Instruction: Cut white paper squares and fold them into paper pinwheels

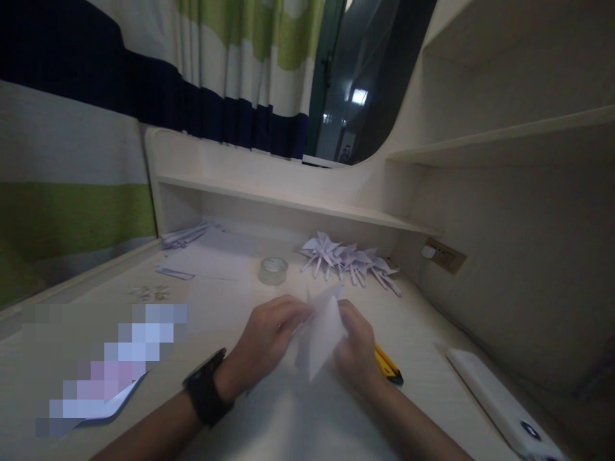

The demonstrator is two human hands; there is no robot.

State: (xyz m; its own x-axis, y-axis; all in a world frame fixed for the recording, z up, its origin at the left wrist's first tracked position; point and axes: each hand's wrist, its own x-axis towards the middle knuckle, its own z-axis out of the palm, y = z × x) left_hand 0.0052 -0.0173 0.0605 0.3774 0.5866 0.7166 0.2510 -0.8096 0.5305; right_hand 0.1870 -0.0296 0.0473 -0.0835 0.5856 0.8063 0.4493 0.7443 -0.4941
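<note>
Head view, our left hand (266, 333), fingers pinching folded paper (324, 336), our right hand (355, 342), fingers gripping its right side, 1 tape roll (273, 271) beyond.

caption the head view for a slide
Left hand and right hand hold folded paper near a tape roll and paper pinwheels.

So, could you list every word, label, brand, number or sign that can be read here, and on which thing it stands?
No text can be read.
Held paper: none visible.
Yellow tool: dark marks, too blurred to read.
White case: dark oval, no readable letters.
Left object: mostly pixelated, unreadable.
</note>
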